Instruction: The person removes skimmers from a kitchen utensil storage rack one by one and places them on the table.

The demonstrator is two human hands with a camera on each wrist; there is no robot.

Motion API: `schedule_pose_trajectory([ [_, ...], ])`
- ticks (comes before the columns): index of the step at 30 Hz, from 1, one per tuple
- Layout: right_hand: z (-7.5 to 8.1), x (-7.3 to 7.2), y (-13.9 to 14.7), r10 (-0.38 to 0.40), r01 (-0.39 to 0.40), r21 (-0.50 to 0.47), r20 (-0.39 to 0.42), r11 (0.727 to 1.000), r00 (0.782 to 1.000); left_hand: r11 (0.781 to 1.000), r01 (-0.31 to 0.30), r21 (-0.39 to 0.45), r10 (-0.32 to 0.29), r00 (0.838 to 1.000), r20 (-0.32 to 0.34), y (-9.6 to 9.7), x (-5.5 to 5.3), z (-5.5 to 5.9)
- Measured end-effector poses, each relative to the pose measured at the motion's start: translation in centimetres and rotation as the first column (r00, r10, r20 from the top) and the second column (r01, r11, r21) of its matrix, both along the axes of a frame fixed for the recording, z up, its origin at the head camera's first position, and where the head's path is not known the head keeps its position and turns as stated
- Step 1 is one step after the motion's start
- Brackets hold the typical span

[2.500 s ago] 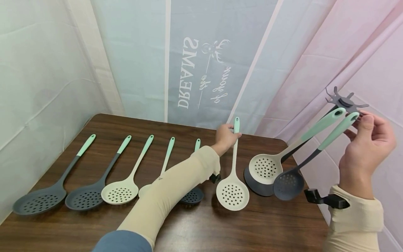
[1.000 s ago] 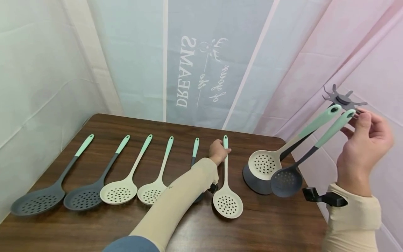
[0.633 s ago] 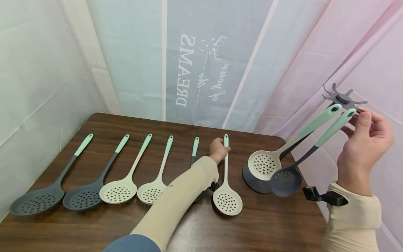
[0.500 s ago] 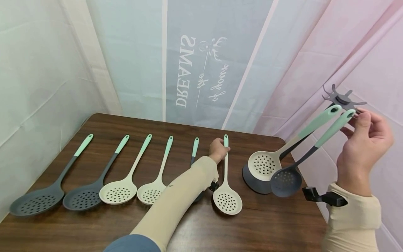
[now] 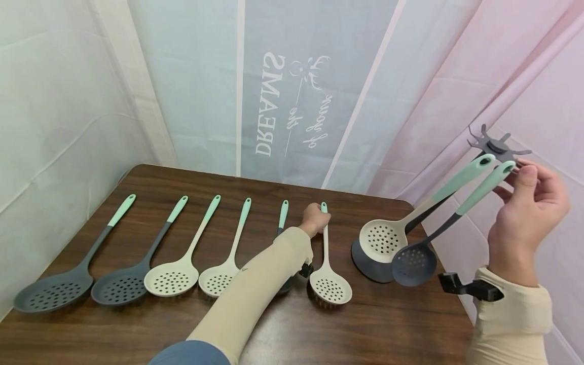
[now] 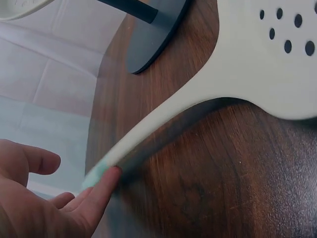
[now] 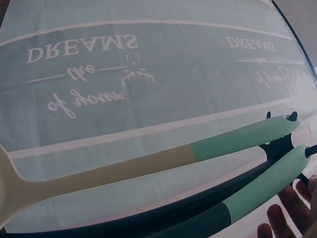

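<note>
My left hand (image 5: 315, 219) is at the mint handle end of a cream skimmer (image 5: 330, 286). In the left wrist view, the straight fingers (image 6: 99, 196) touch the skimmer's handle (image 6: 148, 124), while the thumb stands apart from it. My right hand (image 5: 531, 208) pinches a hook at the top of a grey utensil stand (image 5: 497, 145). Two utensils hang from that stand: a smaller cream skimmer (image 5: 382, 241) and a dark grey perforated ladle (image 5: 414, 263). In the right wrist view, their mint handles (image 7: 242, 136) hang on the hooks, with my right fingertips (image 7: 282, 218) beside them.
To the left, several skimmers lie in a row, handles toward the back: a large grey one (image 5: 57, 291), another grey one (image 5: 120, 286), two cream ones (image 5: 171, 279), and a dark one (image 5: 283, 218) partly behind my left sleeve. The stand's round base (image 5: 371, 266) rests on the wooden table (image 5: 388, 324).
My left hand has moved left and down with the cream skimmer, which now lies on the table, and its thumb has come off the handle. My right hand stays at the stand.
</note>
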State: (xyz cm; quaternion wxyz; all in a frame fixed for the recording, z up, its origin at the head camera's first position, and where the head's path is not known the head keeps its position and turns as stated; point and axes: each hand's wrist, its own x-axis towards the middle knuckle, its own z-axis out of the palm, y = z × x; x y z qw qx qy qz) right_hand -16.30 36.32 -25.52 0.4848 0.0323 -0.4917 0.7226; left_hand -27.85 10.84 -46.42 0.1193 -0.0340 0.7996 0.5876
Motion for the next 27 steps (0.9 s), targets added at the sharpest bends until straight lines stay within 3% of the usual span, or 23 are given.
schedule_pose_trajectory([
  [5, 0.0, -0.1, 0.0, 0.01, -0.01, -0.018, -0.012, 1.0, 1.0, 1.0, 0.004, -0.009, -0.003, 1.0, 0.014, -0.1, -0.8, -0.7],
  [9, 0.0, -0.1, 0.0, 0.007, -0.007, -0.007, -0.008, 1.0, 1.0, 0.999, 0.02, -0.038, -0.019, 1.0, 0.021, -0.2, -0.6, -0.3],
  [17, -0.2, -0.1, 0.1, 0.001, -0.001, 0.012, -0.002, 1.0, 1.0, 0.996, -0.018, -0.083, 0.006, 0.99, -0.139, -0.7, -0.1, 1.1],
  [22, -0.1, 0.0, 0.1, -0.008, 0.008, -0.001, 0.008, 1.0, 1.0, 1.0, -0.012, -0.007, 0.011, 0.984, -0.179, -0.6, -0.6, 2.1],
  [27, -0.1, 0.1, 0.1, -0.022, 0.022, 0.014, 0.031, 1.0, 0.999, 0.991, 0.038, 0.128, -0.008, 0.974, -0.224, -0.2, -0.9, 3.7],
])
